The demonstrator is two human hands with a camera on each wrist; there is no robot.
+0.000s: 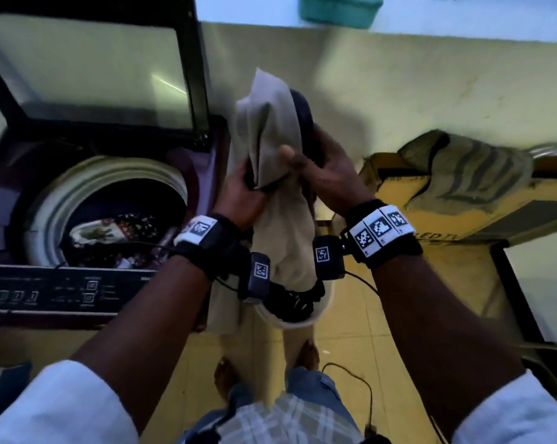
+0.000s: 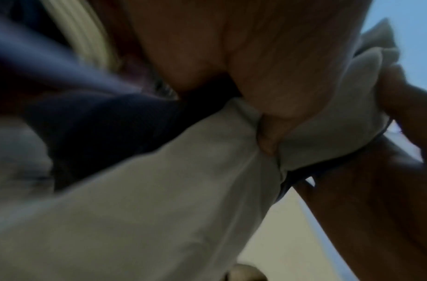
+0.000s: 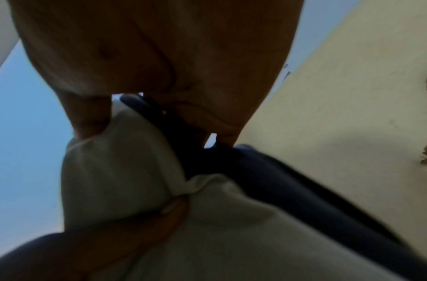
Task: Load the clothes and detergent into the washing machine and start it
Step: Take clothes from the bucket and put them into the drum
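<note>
Hanging upright, beige garment point(image 1: 280, 174) held by both hands.

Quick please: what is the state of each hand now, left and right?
Left hand: fingers curled round the beige garment.
Right hand: grips the same beige garment, with a dark garment behind it.

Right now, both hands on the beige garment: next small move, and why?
Probably swing the beige garment left over the open drum and release. Left hand and right hand both grip it beside the washer, lid up, clothes already inside.
</note>
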